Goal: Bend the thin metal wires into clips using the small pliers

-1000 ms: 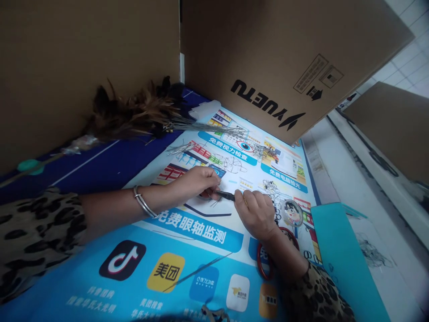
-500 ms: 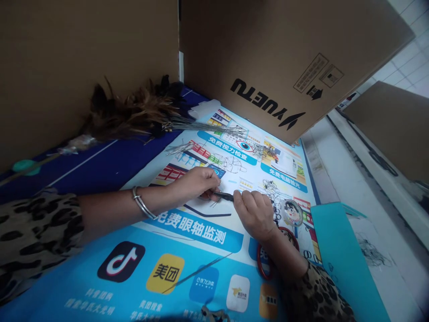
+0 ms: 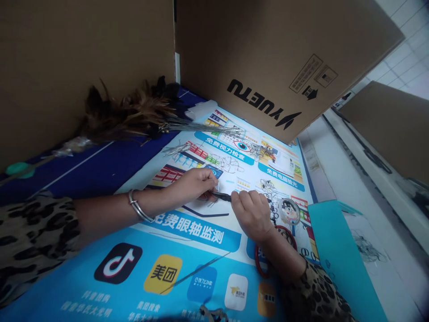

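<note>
Pliers [image 3: 223, 196] point left from right hand's [image 3: 252, 214] closed grip, long axis left-right, nose at wire [image 3: 212, 204] pinched by left hand [image 3: 200, 181].

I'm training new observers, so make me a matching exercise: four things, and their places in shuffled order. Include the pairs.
Things:
1. silver bracelet
2. dark tool
3. brown feathers
4. turquoise panel

Places:
A. gripped in the right hand
B. beside the brown cardboard, left of centre
C. right of the right sleeve
D. around the left wrist

Pairs: 1-D, 2-A, 3-B, 4-C
</note>
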A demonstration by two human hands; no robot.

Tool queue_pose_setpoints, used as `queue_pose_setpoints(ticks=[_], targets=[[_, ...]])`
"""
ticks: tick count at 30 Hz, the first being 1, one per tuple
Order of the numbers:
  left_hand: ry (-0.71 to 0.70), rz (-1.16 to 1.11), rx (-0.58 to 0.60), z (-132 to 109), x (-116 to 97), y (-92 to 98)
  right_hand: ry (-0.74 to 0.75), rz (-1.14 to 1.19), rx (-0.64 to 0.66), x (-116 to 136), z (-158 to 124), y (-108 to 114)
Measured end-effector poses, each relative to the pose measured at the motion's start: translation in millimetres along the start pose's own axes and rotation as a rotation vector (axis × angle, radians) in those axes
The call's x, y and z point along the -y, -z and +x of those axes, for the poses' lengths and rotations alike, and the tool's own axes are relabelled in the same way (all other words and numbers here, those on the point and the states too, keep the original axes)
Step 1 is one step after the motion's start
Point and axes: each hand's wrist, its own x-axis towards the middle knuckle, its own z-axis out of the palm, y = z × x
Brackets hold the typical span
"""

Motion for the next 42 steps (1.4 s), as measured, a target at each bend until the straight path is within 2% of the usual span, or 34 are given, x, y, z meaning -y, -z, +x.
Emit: queue_pose_setpoints(ticks=[4,11,24,29,34,38,42], targets=[[-0.043,0.068,-0.005,-2,1,0.7,-0.027,0.019,0.016,3,0,1],[-0.181,0.268,-0.039,-6,0,2.5,-0.138,0.122,0.12,9,2,7],[-0.388,0.542,-0.069,-11,3,3.2,-0.269,0.303,0.187,14,-1,8],[-0.424,0.684,-0.068,-13,5,2.9,-0.314,0.388,0.327,12,0,16],[-0.456,0.749,-0.015,-12,5,3.0,-0.352,0.443,0.505,8,6,26],[-0.469,0.821,0.004,-11,6,2.6,-0.359,0.441,0.596,6,10,32],[-0.538,0.955,0.031,-10,9,2.4,-0.351,0.436,0.649,4,12,35]])
